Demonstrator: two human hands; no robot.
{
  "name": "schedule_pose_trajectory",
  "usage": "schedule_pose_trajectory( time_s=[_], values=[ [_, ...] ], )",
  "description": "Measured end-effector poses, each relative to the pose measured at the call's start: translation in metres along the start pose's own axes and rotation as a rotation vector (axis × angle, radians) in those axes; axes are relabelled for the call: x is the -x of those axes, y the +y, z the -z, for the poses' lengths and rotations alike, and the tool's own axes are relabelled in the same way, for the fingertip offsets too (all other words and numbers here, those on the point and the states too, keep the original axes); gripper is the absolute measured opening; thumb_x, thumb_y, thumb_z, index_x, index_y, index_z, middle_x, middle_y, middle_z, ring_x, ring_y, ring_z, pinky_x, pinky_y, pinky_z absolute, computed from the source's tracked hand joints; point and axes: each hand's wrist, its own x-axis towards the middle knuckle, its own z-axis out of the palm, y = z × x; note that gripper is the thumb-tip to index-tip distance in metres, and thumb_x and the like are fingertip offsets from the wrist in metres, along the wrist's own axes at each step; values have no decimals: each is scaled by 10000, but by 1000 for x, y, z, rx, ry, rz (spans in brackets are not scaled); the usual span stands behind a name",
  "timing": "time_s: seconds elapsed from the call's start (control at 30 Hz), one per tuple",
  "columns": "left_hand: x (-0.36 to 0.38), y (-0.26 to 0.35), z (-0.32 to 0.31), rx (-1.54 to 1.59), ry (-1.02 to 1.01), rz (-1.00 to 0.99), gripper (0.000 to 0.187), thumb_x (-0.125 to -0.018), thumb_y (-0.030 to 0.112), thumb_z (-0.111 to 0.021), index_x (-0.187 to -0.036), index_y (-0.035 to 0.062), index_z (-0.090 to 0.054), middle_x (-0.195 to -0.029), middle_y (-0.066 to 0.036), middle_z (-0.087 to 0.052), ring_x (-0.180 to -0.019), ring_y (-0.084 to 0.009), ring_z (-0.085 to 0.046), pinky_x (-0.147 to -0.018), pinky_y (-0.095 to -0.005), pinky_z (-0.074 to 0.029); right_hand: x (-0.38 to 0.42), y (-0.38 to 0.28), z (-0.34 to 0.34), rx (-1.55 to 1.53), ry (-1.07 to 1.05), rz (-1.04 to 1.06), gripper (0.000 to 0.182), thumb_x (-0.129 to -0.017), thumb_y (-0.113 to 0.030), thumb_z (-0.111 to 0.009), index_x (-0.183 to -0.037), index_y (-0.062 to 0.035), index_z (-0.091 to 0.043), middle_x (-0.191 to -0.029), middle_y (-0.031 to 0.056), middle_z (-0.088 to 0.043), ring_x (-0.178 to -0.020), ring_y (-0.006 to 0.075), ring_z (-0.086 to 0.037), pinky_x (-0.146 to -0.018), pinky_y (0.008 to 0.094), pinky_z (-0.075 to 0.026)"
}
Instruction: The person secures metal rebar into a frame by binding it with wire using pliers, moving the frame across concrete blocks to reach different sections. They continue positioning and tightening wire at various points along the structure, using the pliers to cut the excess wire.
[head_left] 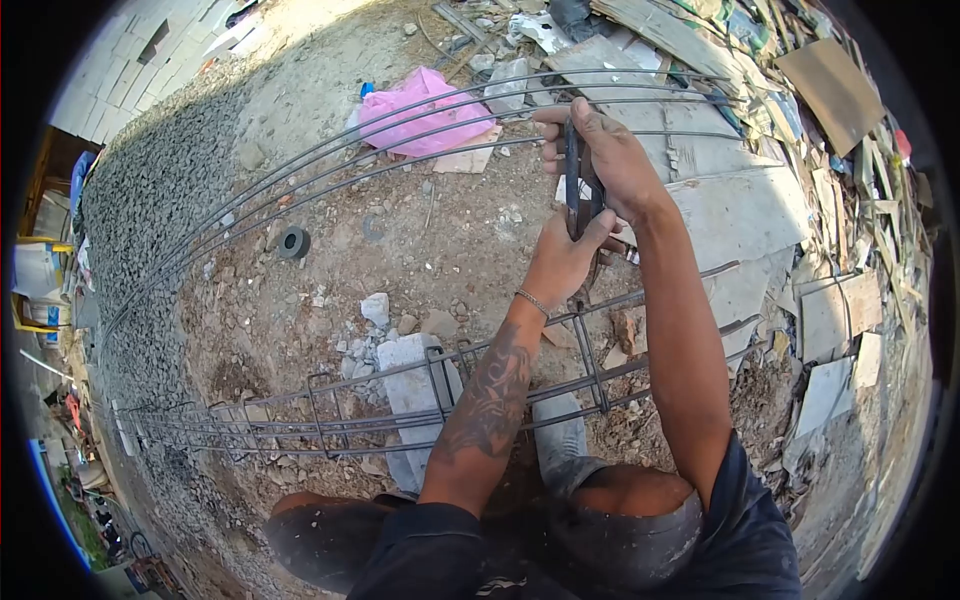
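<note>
A dark metal tool with two long handles, like pincers (572, 178), stands almost upright between my hands, above the near rebar cage. My left hand (568, 255) is closed around its lower part, thumb pressed against it. Higher up, my right hand (622, 165) has its thumb on the near side and its fingers curled behind a handle. The tool's lower end points toward the top bar of the rebar cage (590, 365), partly hidden by my left hand. That cage has square stirrups and lies across in front of my knees, near a concrete block (408, 375).
Several long loose rebars (330, 160) arch across beyond my hands. A pink plastic bag (425, 112) and a dark roll (294, 242) lie on the dirt. Gravel (150, 200) spreads at left; boards and scrap (830, 200) are piled at right.
</note>
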Motion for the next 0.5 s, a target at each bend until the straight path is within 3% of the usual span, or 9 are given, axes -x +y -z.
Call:
schedule_pose_trajectory(
  time_s=[0.07, 0.1, 0.23, 0.33, 0.4, 0.5],
  values=[
    [4, -3, 0, 454, -77, 40, 420, -954, 362, -384, -1059, -29, -493, -925, -125, -604, -791, -220, -632, -671, -305, -517, 10, -2, 3, 117, 130, 46, 483, -925, -426, -426, -1110, 0, -560, -737, 30, -515, -661, 130, -585, -617, 242, -502],
    [5, -4, 1, 495, -98, 45, 499, -963, 419, -287, -1081, -28, -472, -936, -146, -598, -786, -230, -632, -669, -306, -515, 12, -3, 8, 197, 169, 48, 459, -932, -395, -424, -1171, -19, -534, -753, 40, -535, -741, 159, -623, -676, 258, -528],
    [5, -14, -1, 540, -130, 24, 516, -957, 434, -295, -1076, -36, -472, -931, -164, -596, -793, -240, -632, -679, -319, -514, 23, -3, 16, 47, 212, 113, 436, -937, -364, -426, -1153, -2, -538, -768, 61, -556, -749, 170, -629, -704, 267, -533],
    [9, 0, -6, 472, -137, -22, 506, -963, 417, -289, -1079, -40, -472, -906, -170, -602, -793, -251, -633, -694, -335, -515, 27, -1, 19, 11, 152, 196, 434, -947, -330, -410, -1169, 30, -505, -989, 120, -544, -880, 218, -621, -784, 321, -524],
    [4, 0, -3, 353, -192, 24, 494, -967, 402, -286, -1078, -41, -474, -891, -170, -606, -796, -252, -631, -709, -340, -514, 26, -1, 21, -25, 126, 207, 453, -939, -344, -425, -1165, 40, -504, -965, 113, -534, -890, 242, -621, -780, 325, -520],
    [7, -2, -1, 450, -202, 45, 488, -969, 391, -288, -1078, -48, -472, -894, -170, -607, -807, -254, -632, -717, -350, -513, 27, 0, 22, -68, 76, 221, 482, -932, -367, -436, -1165, 50, -499, -932, 107, -527, -928, 273, -615, -789, 334, -511]
  ],
)
